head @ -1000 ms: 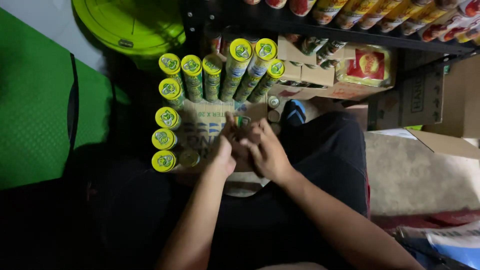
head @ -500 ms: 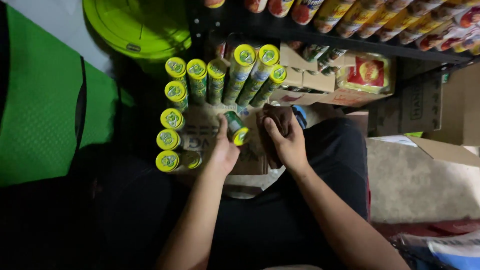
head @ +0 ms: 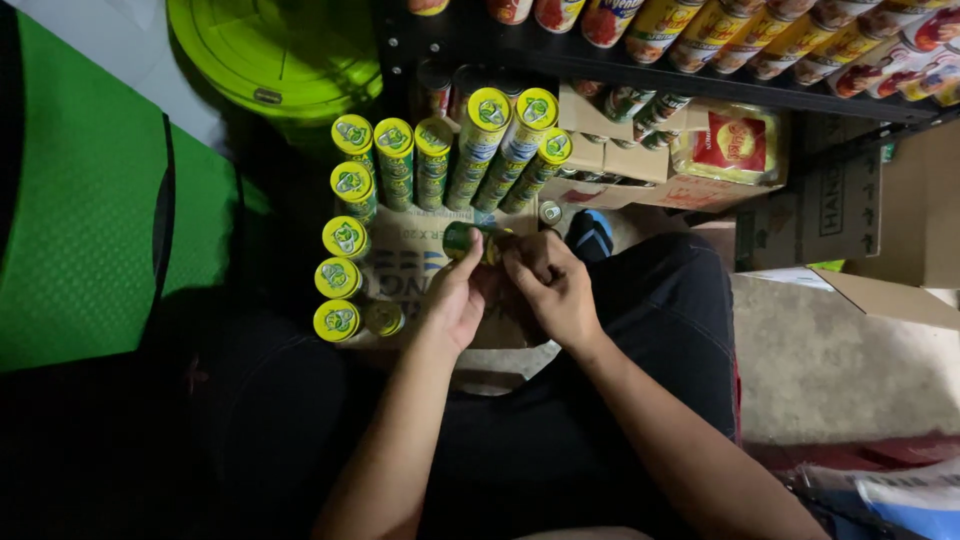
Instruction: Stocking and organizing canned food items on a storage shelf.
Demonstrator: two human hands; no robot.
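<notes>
Both my hands hold one green can (head: 468, 240) lying sideways above a flattened cardboard sheet (head: 412, 258). My left hand (head: 458, 296) grips its near side with the thumb on top. My right hand (head: 548, 283) closes on its right end. Several upright cans with yellow-green lids (head: 345, 238) line the sheet's left edge, and several more (head: 478, 148) stand in a row along its far edge. My dark-trousered legs (head: 640, 330) are folded beneath.
A lime-green plastic lid or basin (head: 268, 50) lies at the top left. A black shelf (head: 700, 75) carries rows of cans. Cardboard boxes (head: 810, 210) and a red-and-yellow packet (head: 732, 142) sit under it. A green mesh panel (head: 80, 180) fills the left.
My hands have lifted the can off the cardboard and turned it sideways between them. The view has tilted slightly.
</notes>
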